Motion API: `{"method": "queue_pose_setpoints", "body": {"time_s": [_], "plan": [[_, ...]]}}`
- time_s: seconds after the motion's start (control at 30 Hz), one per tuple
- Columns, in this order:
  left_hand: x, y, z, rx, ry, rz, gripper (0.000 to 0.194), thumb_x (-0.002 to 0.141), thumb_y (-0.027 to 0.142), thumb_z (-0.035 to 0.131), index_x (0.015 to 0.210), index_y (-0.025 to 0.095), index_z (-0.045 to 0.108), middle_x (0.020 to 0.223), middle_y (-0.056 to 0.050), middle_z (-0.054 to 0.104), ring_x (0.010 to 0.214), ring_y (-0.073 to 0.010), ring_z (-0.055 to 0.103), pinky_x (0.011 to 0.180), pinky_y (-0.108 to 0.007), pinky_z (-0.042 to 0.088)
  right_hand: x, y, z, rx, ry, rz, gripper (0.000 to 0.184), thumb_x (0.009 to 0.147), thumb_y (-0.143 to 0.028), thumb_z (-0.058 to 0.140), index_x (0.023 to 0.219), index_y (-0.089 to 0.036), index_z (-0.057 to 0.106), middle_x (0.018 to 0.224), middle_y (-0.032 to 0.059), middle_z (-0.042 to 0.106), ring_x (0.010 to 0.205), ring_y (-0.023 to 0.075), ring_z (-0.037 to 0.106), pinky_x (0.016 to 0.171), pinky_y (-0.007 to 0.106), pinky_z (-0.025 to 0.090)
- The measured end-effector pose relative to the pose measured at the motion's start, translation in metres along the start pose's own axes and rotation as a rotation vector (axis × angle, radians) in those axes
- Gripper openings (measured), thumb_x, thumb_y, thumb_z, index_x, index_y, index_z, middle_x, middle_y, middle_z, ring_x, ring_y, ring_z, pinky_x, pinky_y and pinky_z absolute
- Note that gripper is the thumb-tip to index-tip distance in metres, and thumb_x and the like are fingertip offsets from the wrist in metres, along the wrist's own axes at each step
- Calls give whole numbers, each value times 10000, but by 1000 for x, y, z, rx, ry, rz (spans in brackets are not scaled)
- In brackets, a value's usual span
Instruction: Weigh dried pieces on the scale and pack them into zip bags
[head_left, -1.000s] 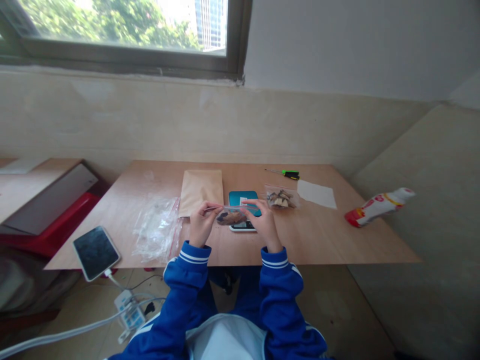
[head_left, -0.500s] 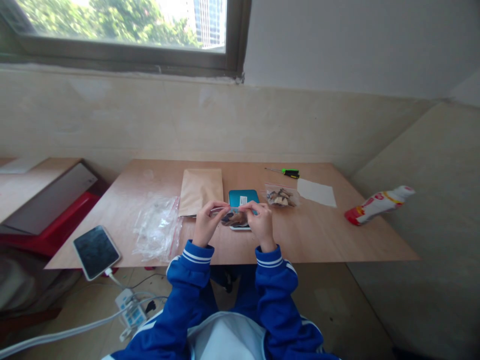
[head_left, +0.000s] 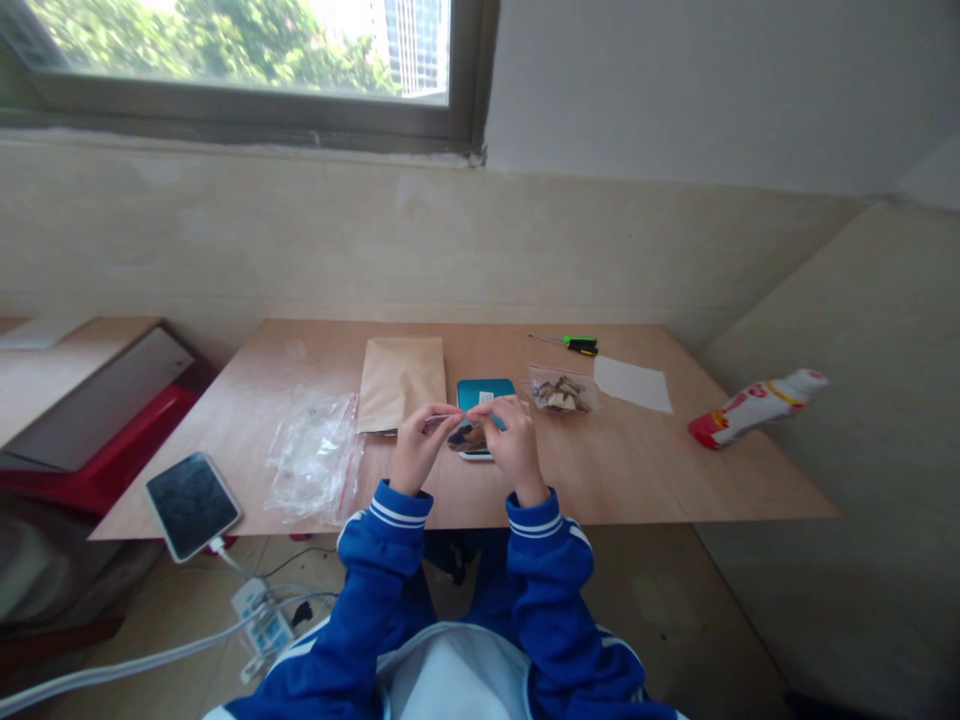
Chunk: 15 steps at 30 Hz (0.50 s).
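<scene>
Between my two hands hangs a clear zip bag (head_left: 466, 437) with brown pieces inside, in front of a small scale with a teal top (head_left: 474, 392). My left hand (head_left: 420, 440) pinches the bag's upper edge from the left. My right hand (head_left: 512, 440) pinches the same edge close by, its fingertips nearly meeting the left ones. Fingers partly hide the bag and the scale. To the right of the scale lies another zip bag (head_left: 562, 392) filled with brown wood-like pieces. A brown paper bag (head_left: 403, 380) lies flat behind my left hand.
Several empty clear bags (head_left: 311, 455) lie on the left of the table (head_left: 615, 470). A tablet (head_left: 193, 505) with a cable overhangs the front left edge. At the back are a green-black screwdriver (head_left: 577, 342) and white paper (head_left: 634, 384); a white-red bottle (head_left: 757, 408) stands at right.
My hands have drawn closer together along the bag's top edge, and the bag between them is bunched narrower. Other things stay where they were.
</scene>
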<state>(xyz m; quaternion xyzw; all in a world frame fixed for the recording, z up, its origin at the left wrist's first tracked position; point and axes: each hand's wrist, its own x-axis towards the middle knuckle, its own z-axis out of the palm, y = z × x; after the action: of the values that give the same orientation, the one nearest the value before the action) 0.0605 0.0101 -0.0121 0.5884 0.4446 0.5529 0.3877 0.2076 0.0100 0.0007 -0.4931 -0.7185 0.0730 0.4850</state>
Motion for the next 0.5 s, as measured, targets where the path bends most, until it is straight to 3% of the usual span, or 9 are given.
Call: {"method": "queue_pose_setpoints", "body": {"time_s": [0.17,0.37,0.5], "plan": [[0,1,4,3,12,-4,226,784,391,648,823,169,659,806,-37,701,763,-163,661,711,-281,534,-2,-1,1,-5,27,38,224,866,-157,553,670,-230,633,705,-7,690,746,187,606,791,342,379],[0,-4,3,43,47,23,245,819,418,598,840,174,616,785,-29,677,744,-153,650,677,-268,520,1,-4,-2,49,-133,60,87,874,-280,580,870,-243,658,860,15,715,836,200,624,804,341,411],[-2,-7,1,47,126,43,253,848,437,550,871,185,543,782,-13,637,716,-130,636,658,-257,521,1,-4,1,77,-133,50,93,866,-312,604,878,-242,663,847,12,712,807,190,628,806,336,409]]}}
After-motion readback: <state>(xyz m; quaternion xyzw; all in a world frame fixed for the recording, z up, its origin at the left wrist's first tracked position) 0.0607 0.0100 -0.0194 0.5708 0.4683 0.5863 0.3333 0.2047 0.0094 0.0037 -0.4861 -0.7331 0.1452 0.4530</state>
